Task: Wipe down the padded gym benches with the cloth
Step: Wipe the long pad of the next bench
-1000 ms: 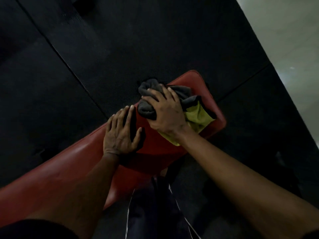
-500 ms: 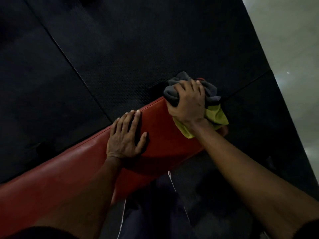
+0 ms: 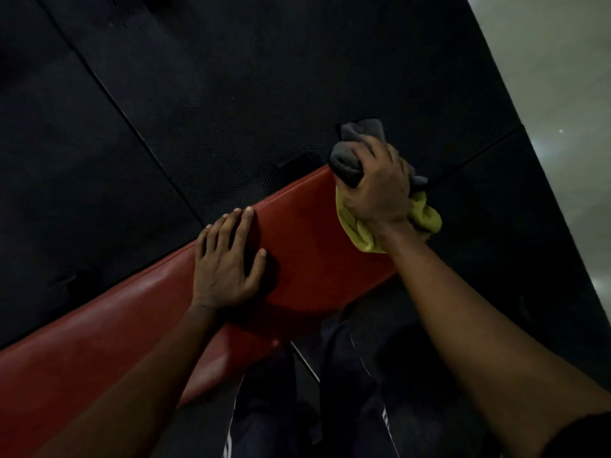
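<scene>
One cloth [image 3: 358, 228] at bench [image 3: 307, 252] end, mat [image 3: 231, 110] beyond

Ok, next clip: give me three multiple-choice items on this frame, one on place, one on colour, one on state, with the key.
1. Where on the bench is the cloth? A) near end B) middle C) far end
2. The bench padding is: A) blue B) red C) white
3. The left hand is: A) flat on the pad B) gripping the cloth C) lifted clear
Key: C, the right hand grips it at the far tip; B, the pad shows red; A, straight fingers rest on the padding.
</scene>
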Tool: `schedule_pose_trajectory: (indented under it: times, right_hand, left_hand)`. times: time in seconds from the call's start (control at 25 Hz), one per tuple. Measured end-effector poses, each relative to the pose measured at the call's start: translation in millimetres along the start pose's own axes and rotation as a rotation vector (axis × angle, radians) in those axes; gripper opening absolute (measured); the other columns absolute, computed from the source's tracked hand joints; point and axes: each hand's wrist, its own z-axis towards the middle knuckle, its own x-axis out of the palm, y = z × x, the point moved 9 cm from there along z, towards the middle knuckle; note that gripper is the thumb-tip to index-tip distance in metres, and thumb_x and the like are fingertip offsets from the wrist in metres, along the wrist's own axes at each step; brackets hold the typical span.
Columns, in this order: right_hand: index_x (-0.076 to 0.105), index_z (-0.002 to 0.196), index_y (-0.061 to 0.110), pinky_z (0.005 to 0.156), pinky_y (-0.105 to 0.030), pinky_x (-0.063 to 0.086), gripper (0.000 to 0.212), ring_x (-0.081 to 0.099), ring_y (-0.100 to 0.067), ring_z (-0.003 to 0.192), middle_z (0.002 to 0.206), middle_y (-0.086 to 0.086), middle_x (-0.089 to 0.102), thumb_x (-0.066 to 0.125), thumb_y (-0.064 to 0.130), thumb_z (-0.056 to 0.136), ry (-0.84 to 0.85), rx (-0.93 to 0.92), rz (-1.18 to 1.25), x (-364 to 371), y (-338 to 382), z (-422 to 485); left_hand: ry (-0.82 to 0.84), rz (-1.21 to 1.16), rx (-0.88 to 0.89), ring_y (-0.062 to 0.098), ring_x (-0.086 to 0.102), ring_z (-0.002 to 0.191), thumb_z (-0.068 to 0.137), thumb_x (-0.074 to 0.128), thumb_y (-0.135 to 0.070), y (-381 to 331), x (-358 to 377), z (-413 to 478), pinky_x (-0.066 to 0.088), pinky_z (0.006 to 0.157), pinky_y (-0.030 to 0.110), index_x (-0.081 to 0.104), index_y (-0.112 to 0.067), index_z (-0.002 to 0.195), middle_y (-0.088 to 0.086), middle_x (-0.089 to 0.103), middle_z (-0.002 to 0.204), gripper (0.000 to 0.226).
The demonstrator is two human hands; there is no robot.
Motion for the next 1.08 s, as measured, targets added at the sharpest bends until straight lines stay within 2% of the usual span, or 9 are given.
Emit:
schedule_pose_trajectory:
  times: [0.16, 0.28, 0.36, 0.48, 0.6, 0.72, 0.84, 0.96, 1.08]
  right_hand:
    - [0.046, 0.149, 0.028, 0.107, -0.044, 0.037, 0.064, 0.043, -0.022, 0.138, 0.151, -0.001, 0.047, 0.061, 0.054, 0.092, -0.055, 0.346, 0.101, -6, -39, -46]
    - [0.043, 0.152, 0.027, 0.108, -0.046, 0.037, 0.068, 0.04, -0.023, 0.14, 0.152, -0.002, 0.046, 0.062, 0.054, 0.092, -0.01, 0.3, 0.083, -8, -54, -75]
    - [0.047, 0.149, 0.026, 0.106, -0.047, 0.04, 0.065, 0.046, -0.025, 0.135, 0.149, -0.003, 0.05, 0.061, 0.055, 0.092, -0.014, 0.283, 0.094, -7, -56, -71]
    - [0.057, 0.137, 0.027, 0.101, -0.049, 0.049, 0.058, 0.06, -0.02, 0.12, 0.136, 0.001, 0.06, 0.054, 0.065, 0.092, -0.049, 0.361, 0.222, -5, -57, -42]
    - [0.063, 0.129, 0.023, 0.088, -0.038, 0.055, 0.057, 0.066, -0.014, 0.105, 0.117, 0.002, 0.068, 0.055, 0.066, 0.092, 0.007, 0.468, 0.364, -1, -69, -11]
    - [0.062, 0.132, 0.019, 0.076, -0.028, 0.049, 0.058, 0.063, -0.011, 0.098, 0.112, 0.001, 0.067, 0.061, 0.061, 0.093, 0.089, 0.397, 0.404, -4, -76, -15]
    - [0.061, 0.132, 0.017, 0.081, -0.022, 0.051, 0.052, 0.056, -0.002, 0.1, 0.116, 0.002, 0.064, 0.066, 0.052, 0.094, 0.062, 0.269, 0.484, -19, -89, -55]
    - [0.062, 0.132, 0.02, 0.089, -0.014, 0.047, 0.047, 0.053, 0.003, 0.107, 0.124, 0.004, 0.063, 0.069, 0.047, 0.094, 0.056, 0.26, 0.525, -22, -102, -82]
    - [0.062, 0.132, 0.022, 0.092, -0.03, 0.054, 0.05, 0.06, -0.008, 0.11, 0.125, 0.001, 0.064, 0.067, 0.053, 0.093, 0.131, 0.321, 0.561, -15, -108, -74]
  left_hand:
    - [0.058, -0.089, -0.053, 0.025, 0.014, 0.153, 0.1, 0.03, -0.056, -35, 6, 23, 0.007, 0.123, 0.049, 0.015, -0.029, 0.16, 0.005, 0.019, 0.165, 0.067]
    - [0.045, -0.017, -0.051, 0.026, 0.021, 0.15, 0.101, 0.031, -0.055, -59, 15, 46, 0.013, 0.121, 0.05, 0.015, -0.032, 0.16, 0.006, 0.025, 0.163, 0.065]
    - [0.014, 0.054, -0.075, 0.027, 0.027, 0.146, 0.101, 0.034, -0.056, -61, 20, 50, 0.017, 0.119, 0.051, 0.018, -0.032, 0.159, 0.006, 0.03, 0.16, 0.065]
    - [-0.009, 0.076, -0.085, 0.027, 0.028, 0.145, 0.1, 0.034, -0.056, -59, 21, 48, 0.018, 0.118, 0.052, 0.021, -0.031, 0.158, 0.007, 0.032, 0.158, 0.065]
    - [-0.008, 0.051, -0.088, 0.026, 0.022, 0.149, 0.099, 0.034, -0.053, -62, 19, 49, 0.015, 0.119, 0.053, 0.019, -0.03, 0.159, 0.006, 0.027, 0.162, 0.066]
    - [0.033, -0.041, -0.061, 0.022, 0.011, 0.153, 0.099, 0.033, -0.044, -81, 21, 58, 0.006, 0.122, 0.052, 0.013, -0.031, 0.16, 0.002, 0.016, 0.167, 0.065]
    - [0.052, -0.023, -0.013, 0.024, 0.012, 0.153, 0.103, 0.034, -0.049, -105, 20, 79, 0.008, 0.122, 0.049, 0.01, -0.035, 0.16, 0.003, 0.015, 0.167, 0.063]
    - [0.048, 0.05, -0.018, 0.027, 0.021, 0.15, 0.103, 0.034, -0.055, -107, 24, 86, 0.016, 0.12, 0.05, 0.01, -0.034, 0.16, 0.005, 0.021, 0.165, 0.065]
    - [0.014, 0.086, -0.019, 0.028, 0.025, 0.148, 0.102, 0.033, -0.056, -107, 25, 85, 0.019, 0.119, 0.051, 0.012, -0.034, 0.16, 0.006, 0.025, 0.163, 0.065]
